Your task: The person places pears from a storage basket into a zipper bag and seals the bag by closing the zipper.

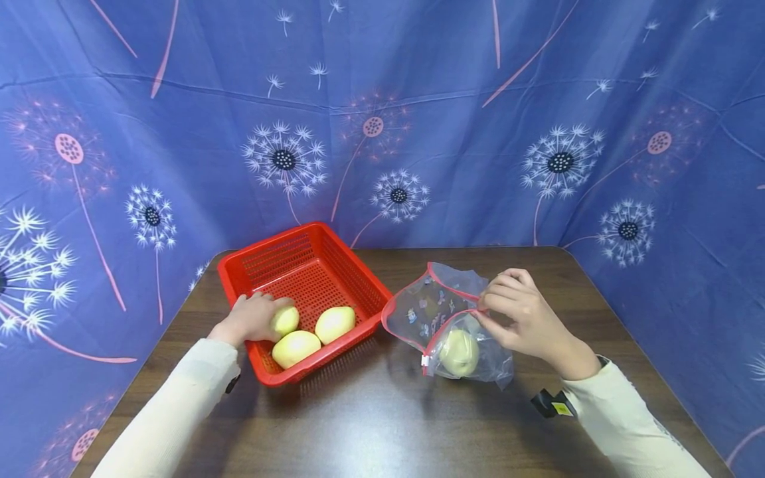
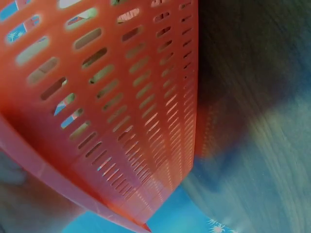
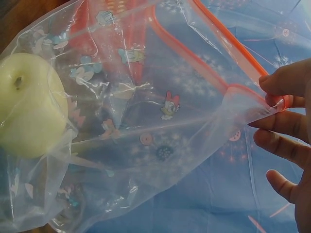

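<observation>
Your left hand [image 1: 254, 318] curls round a pale yellow fruit [image 1: 287, 320] in the red basket [image 1: 313, 287], beside two more fruits [image 1: 335, 324]. Your right hand [image 1: 528, 318] pinches the red-edged clear bag [image 1: 418, 312], a pale apple [image 1: 459, 353] inside it.

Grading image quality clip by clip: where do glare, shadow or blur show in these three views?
Head: mostly sharp, pale glare on the wood-grain table, soft shadow under the red perforated basket; left wrist: the basket looms close, its nearest part soft, beside a blurry dark shadow; right wrist: glints streak the clear zip bag, which hazes the apple.
</observation>
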Demonstrator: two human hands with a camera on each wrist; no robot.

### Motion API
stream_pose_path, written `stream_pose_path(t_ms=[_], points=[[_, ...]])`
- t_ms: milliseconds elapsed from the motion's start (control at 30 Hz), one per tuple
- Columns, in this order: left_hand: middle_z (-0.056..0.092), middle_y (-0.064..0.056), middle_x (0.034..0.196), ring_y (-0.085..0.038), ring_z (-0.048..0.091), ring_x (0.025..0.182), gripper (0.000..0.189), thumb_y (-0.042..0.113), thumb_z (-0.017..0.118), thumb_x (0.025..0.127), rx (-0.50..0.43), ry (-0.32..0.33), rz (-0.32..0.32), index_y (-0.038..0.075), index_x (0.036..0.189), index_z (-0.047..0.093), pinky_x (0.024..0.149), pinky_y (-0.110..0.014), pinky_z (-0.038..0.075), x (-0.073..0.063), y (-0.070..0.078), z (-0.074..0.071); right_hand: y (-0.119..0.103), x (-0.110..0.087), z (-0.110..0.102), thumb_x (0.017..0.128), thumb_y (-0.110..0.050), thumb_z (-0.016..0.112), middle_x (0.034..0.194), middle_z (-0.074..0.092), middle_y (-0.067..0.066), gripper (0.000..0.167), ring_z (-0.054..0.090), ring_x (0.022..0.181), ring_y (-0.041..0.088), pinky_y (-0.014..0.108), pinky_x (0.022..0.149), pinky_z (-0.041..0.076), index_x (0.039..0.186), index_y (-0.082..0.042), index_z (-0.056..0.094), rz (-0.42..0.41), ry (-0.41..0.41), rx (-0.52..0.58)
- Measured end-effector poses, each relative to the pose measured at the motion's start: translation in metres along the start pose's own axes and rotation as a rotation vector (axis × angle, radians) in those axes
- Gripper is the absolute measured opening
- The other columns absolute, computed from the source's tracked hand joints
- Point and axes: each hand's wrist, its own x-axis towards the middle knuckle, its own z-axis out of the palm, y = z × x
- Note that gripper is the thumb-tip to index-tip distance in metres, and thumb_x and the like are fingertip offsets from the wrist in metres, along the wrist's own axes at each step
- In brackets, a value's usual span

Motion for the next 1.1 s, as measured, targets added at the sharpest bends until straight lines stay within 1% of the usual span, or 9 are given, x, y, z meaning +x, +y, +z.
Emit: stream_pose_path(t_ms=[167, 300, 467, 600, 700, 800, 933, 1100], points=[[0.062, -0.016, 0.103, -0.038, 0.054, 0.1, 0.072, 0.033, 0.081, 0.063, 0.008, 0.064, -0.017, 0.014, 0.13, 0.062, 0.078, -0.059, 0.043, -0.002, 0.001, -0.003, -0.001, 0.0, -0.001, 0.098, -0.027, 0.058, 0.07, 0.061, -0.006, 0.031, 0.056, 0.068, 0.015, 0.043, 0.082, 0.036, 0.07, -0.015, 0.064, 0.001, -0.001, -0.001], [0.062, -0.017, 0.102, -0.036, 0.054, 0.098, 0.074, 0.037, 0.081, 0.062, 0.016, 0.118, -0.036, 0.014, 0.13, 0.062, 0.077, -0.057, 0.043, -0.004, 0.003, -0.009, -0.001, 0.0, -0.001, 0.098, -0.027, 0.058, 0.069, 0.061, -0.006, 0.031, 0.056, 0.068, 0.015, 0.043, 0.082, 0.036, 0.07, -0.015, 0.064, -0.003, 0.002, -0.004], [0.061, -0.017, 0.097, -0.036, 0.053, 0.095, 0.077, 0.042, 0.078, 0.06, 0.038, 0.185, -0.045, 0.014, 0.13, 0.062, 0.074, -0.054, 0.042, -0.006, 0.006, -0.023, 0.0, 0.0, -0.002, 0.098, -0.026, 0.058, 0.069, 0.06, -0.006, 0.031, 0.056, 0.067, 0.015, 0.044, 0.082, 0.036, 0.07, -0.014, 0.063, -0.009, 0.003, -0.007], [0.06, -0.016, 0.096, -0.035, 0.053, 0.094, 0.077, 0.043, 0.077, 0.06, 0.037, 0.235, -0.031, 0.015, 0.13, 0.062, 0.074, -0.052, 0.042, -0.009, 0.014, -0.036, -0.001, 0.0, -0.002, 0.098, -0.026, 0.058, 0.069, 0.061, -0.006, 0.031, 0.056, 0.067, 0.015, 0.044, 0.082, 0.036, 0.07, -0.014, 0.063, -0.011, -0.001, -0.007], [0.059, -0.015, 0.097, -0.034, 0.053, 0.094, 0.076, 0.042, 0.078, 0.06, 0.022, 0.283, -0.005, 0.016, 0.13, 0.063, 0.074, -0.051, 0.042, -0.009, 0.024, -0.045, 0.0, 0.0, -0.002, 0.098, -0.026, 0.058, 0.069, 0.061, -0.006, 0.031, 0.056, 0.067, 0.016, 0.044, 0.082, 0.036, 0.07, -0.014, 0.064, -0.011, -0.002, -0.006], [0.059, -0.014, 0.098, -0.033, 0.053, 0.094, 0.077, 0.042, 0.079, 0.059, 0.014, 0.328, 0.034, 0.017, 0.131, 0.063, 0.074, -0.05, 0.041, -0.009, 0.037, -0.054, 0.0, 0.0, -0.001, 0.098, -0.026, 0.058, 0.069, 0.061, -0.006, 0.031, 0.056, 0.068, 0.016, 0.044, 0.082, 0.036, 0.07, -0.014, 0.064, -0.011, -0.002, -0.005], [0.06, -0.012, 0.102, -0.031, 0.053, 0.098, 0.078, 0.042, 0.081, 0.06, -0.003, 0.377, 0.1, 0.019, 0.132, 0.063, 0.075, -0.048, 0.041, -0.008, 0.056, -0.066, 0.0, 0.0, -0.001, 0.098, -0.026, 0.058, 0.069, 0.061, -0.006, 0.031, 0.056, 0.068, 0.016, 0.043, 0.082, 0.036, 0.07, -0.015, 0.064, -0.011, -0.003, -0.005], [0.06, -0.01, 0.107, -0.029, 0.053, 0.101, 0.075, 0.04, 0.082, 0.06, -0.035, 0.454, 0.199, 0.021, 0.13, 0.063, 0.077, -0.045, 0.04, -0.008, 0.081, -0.079, -0.001, 0.001, -0.001, 0.098, -0.026, 0.058, 0.069, 0.061, -0.006, 0.031, 0.056, 0.068, 0.016, 0.044, 0.082, 0.036, 0.07, -0.014, 0.064, -0.012, -0.004, -0.008]])
